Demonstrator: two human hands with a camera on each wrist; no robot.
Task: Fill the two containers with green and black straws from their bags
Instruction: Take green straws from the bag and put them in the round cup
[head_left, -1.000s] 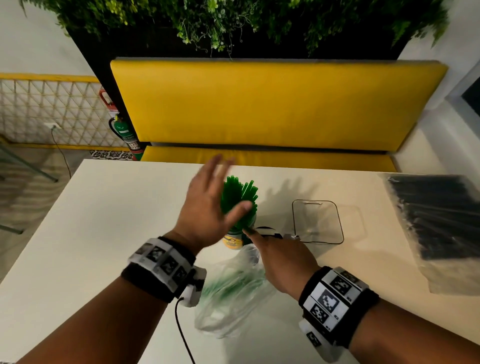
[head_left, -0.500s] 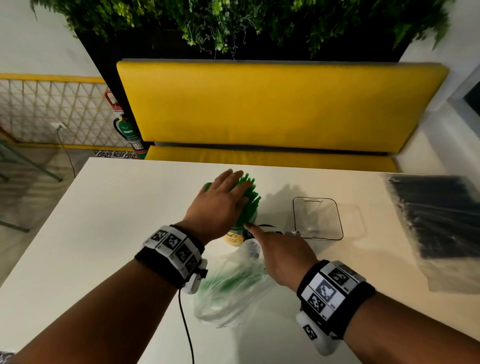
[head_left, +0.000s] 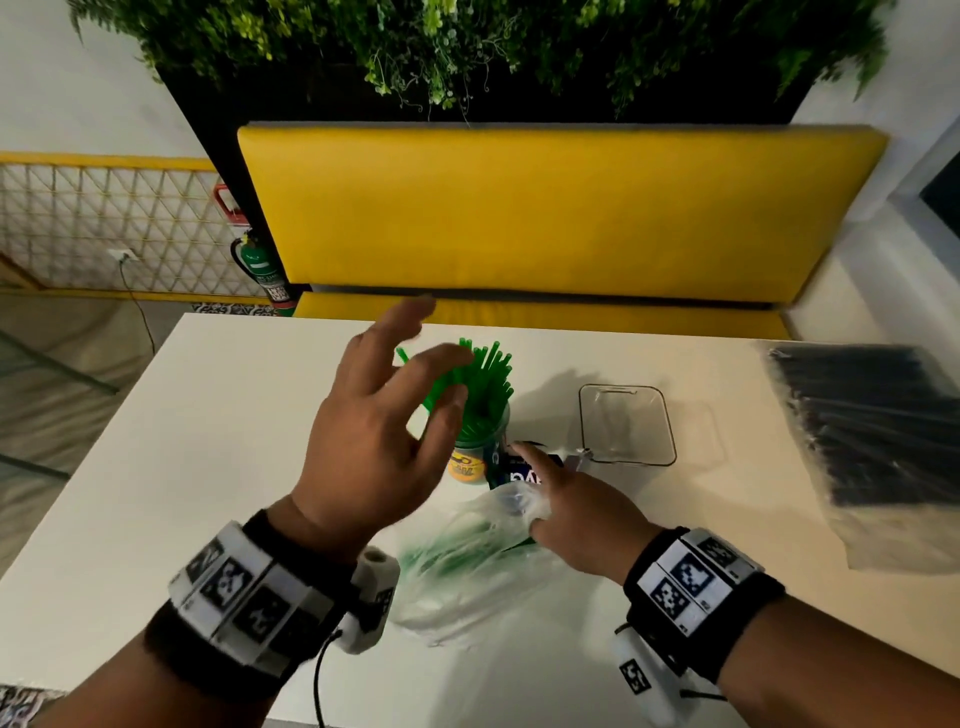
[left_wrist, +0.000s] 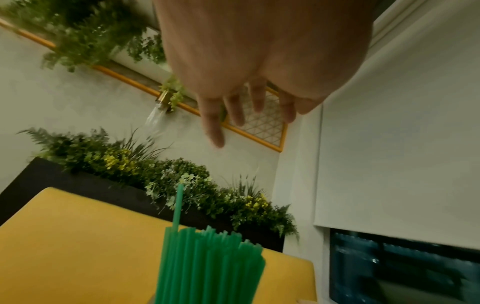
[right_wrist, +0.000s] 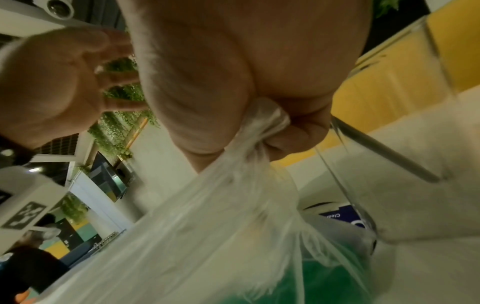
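The left hand (head_left: 371, 441) hovers with fingers spread and holds nothing. The green straws (head_left: 480, 387) stand upright in a small container (head_left: 475, 454) just below and beyond its fingertips, long axis vertical. Rightward, the right hand (head_left: 574, 514) pinches the neck of the clear bag (head_left: 467, 566), a grip plain only from the right wrist. The head view alone shows the empty clear container (head_left: 626, 423) and the black straws (head_left: 872, 421) farther right.

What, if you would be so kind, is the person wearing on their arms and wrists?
Both forearms are bare, without sleeves. Each wrist carries a black band faced with white tiles printed with black square markers, plus a small white camera unit beneath. A thin black cable hangs from the left unit.
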